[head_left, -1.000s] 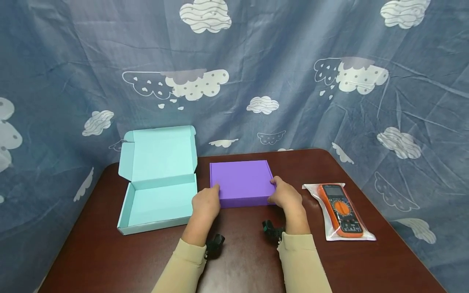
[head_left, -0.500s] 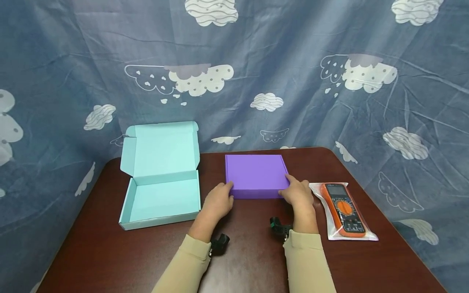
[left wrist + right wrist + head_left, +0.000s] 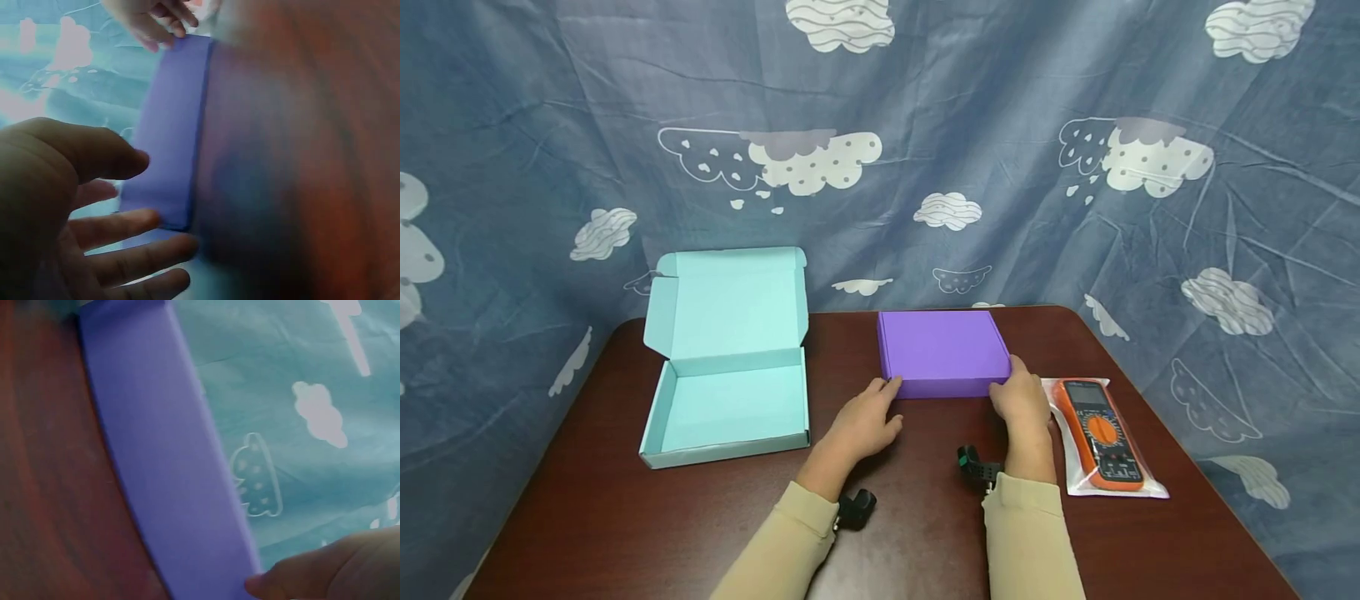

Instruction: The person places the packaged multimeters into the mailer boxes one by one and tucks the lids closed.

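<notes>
A closed purple cardboard box point(image 3: 943, 344) lies flat at the back of the brown table. At its front left corner is my left hand point(image 3: 861, 421), its fingers extended and its thumb held apart. In the left wrist view, that hand point(image 3: 94, 206) has loosely spread fingers with nothing gripped between them, close to the end of the box point(image 3: 172, 125). My right hand point(image 3: 1024, 400) holds the box's front right corner, thumb at the front face and fingers along the right side. The right wrist view shows its thumb point(image 3: 281, 582) against the box edge; its other fingers are hidden there.
To the left stands a light teal box point(image 3: 730, 408) with its lid raised. An orange multimeter point(image 3: 1101, 429) in a clear plastic bag lies just right of my right hand. A blue cloud-patterned curtain point(image 3: 880, 250) hangs behind the table point(image 3: 910, 533).
The purple box has moved right and back, towards the table's far edge, with both hands following. My left fingers have loosened and straightened at its corner. The teal box and multimeter stay put.
</notes>
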The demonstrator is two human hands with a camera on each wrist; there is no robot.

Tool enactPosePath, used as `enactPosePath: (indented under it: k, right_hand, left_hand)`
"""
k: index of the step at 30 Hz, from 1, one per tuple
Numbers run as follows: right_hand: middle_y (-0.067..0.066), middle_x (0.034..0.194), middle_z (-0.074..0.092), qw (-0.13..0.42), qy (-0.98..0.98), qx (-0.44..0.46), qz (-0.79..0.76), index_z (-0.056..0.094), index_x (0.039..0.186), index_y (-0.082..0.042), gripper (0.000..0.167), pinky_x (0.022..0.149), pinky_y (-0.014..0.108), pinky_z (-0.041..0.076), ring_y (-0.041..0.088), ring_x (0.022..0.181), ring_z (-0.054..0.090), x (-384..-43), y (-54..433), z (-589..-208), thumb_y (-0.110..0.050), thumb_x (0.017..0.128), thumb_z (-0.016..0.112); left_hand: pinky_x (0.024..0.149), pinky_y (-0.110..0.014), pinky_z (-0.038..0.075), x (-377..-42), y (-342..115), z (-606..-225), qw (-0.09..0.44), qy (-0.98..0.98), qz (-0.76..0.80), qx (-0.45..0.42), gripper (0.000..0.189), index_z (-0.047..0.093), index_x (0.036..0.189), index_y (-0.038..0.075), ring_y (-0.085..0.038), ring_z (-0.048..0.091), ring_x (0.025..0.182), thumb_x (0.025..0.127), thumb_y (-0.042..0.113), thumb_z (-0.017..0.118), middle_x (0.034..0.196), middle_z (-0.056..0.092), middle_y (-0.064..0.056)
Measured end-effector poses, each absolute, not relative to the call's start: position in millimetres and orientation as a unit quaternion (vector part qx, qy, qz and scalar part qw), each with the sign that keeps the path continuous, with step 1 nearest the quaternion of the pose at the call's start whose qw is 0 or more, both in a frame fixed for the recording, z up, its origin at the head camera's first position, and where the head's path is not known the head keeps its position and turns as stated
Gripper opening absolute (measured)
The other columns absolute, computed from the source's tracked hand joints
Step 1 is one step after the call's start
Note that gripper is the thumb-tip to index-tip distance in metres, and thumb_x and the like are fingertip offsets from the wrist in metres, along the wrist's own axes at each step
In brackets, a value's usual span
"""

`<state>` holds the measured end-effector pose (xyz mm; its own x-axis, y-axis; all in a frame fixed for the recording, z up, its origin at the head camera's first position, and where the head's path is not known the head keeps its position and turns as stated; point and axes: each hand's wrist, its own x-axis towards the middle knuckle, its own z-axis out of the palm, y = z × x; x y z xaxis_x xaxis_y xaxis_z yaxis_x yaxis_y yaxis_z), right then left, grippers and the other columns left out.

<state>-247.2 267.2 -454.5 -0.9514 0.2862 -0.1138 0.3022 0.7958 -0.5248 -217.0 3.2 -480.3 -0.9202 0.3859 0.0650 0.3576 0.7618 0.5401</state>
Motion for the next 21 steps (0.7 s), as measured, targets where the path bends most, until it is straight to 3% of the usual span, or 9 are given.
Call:
enactPosePath:
  k: [4, 9, 15, 21]
  right_hand:
    - [0.038, 0.141, 0.048, 0.013, 0.946, 0.149, -0.289, 0.03, 0.156, 0.005, 0.068, 0.107, 0.067, 0.034, 0.055, 0.128, 0.046, -242, 272, -440, -0.018, 0.098, 0.057]
    - [0.035, 0.126, 0.057, -0.042, 0.941, 0.168, -0.289, 0.041, 0.151, 0.006, 0.061, 0.099, 0.065, 0.039, 0.053, 0.117, 0.052, -233, 286, -425, -0.02, 0.098, 0.057]
    - [0.041, 0.138, 0.045, -0.065, 0.932, 0.21, -0.289, 0.045, 0.149, 0.004, 0.06, 0.105, 0.067, 0.03, 0.06, 0.128, 0.037, -227, 303, -420, -0.024, 0.098, 0.057]
    - [0.044, 0.144, 0.032, -0.05, 0.924, 0.241, -0.294, 0.041, 0.153, 0.0, 0.065, 0.099, 0.071, 0.031, 0.062, 0.128, 0.032, -221, 314, -422, -0.029, 0.098, 0.059]
  left_hand:
    - [0.096, -0.043, 0.052, -217, -15, -460, -0.002, 0.935, 0.294, 0.198, 0.057, 0.05, 0.151, 0.007, -0.024, 0.064, 0.112, 0.099, 0.021, 0.067, 0.131, 0.063, -0.011]
    - [0.084, -0.045, 0.054, -219, -53, -430, -0.052, 0.93, 0.335, 0.143, 0.048, 0.058, 0.144, 0.006, -0.024, 0.064, 0.097, 0.099, 0.019, 0.067, 0.113, 0.069, -0.01]
    - [0.066, -0.042, 0.049, -215, -108, -413, -0.075, 0.922, 0.379, 0.029, 0.033, 0.066, 0.131, 0.005, -0.023, 0.059, 0.077, 0.103, 0.021, 0.06, 0.108, 0.068, -0.01]
    - [0.065, -0.045, 0.049, -208, -144, -412, -0.093, 0.914, 0.392, -0.05, 0.03, 0.071, 0.122, 0.0, -0.03, 0.061, 0.074, 0.106, 0.02, 0.055, 0.11, 0.07, -0.019]
